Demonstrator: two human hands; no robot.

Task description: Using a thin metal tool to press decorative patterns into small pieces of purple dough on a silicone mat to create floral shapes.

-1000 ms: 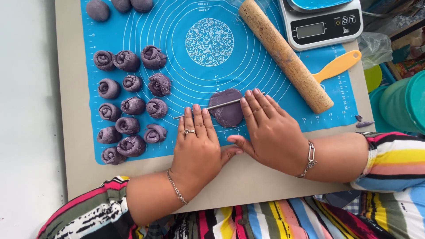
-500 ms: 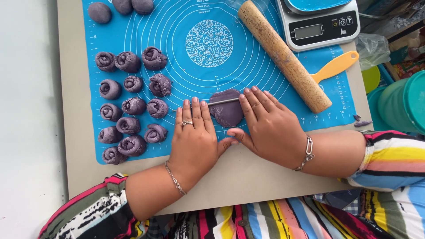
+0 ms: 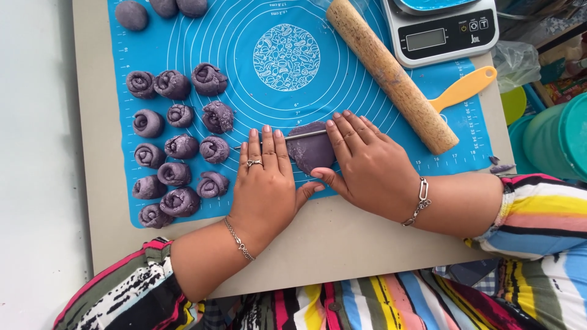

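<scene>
Both hands lie flat, palms down, on a thin metal rod [image 3: 306, 134] that runs left to right across a flattened piece of purple dough [image 3: 310, 151]. The long axis of the rod is almost level in the head view, and the fingers of both hands point away from the person, so they cross the rod at a right angle. The left hand [image 3: 264, 183] covers the left part of the rod, its fingers straight and pressed together, the thumb stretched toward the dough. The right hand [image 3: 367, 162] covers the right part, fingers straight and a little spread, with its thumb touching the near edge of the dough. The dough sits between the two hands, near the front edge of the blue silicone baking mat [image 3: 379, 116]; the right hand seems slightly nearer to it, and neither hand grips anything.

To the left of the hands, rolled purple dough spirals [image 3: 177, 146] stand in rows on the mat. A wooden rolling pin [image 3: 391, 76] lies diagonally beyond the right hand, beside an orange scraper [image 3: 465, 88] and a kitchen scale [image 3: 440, 30]. At the right edge a teal container [image 3: 556, 140] is visible; what it holds, I cannot tell.
</scene>
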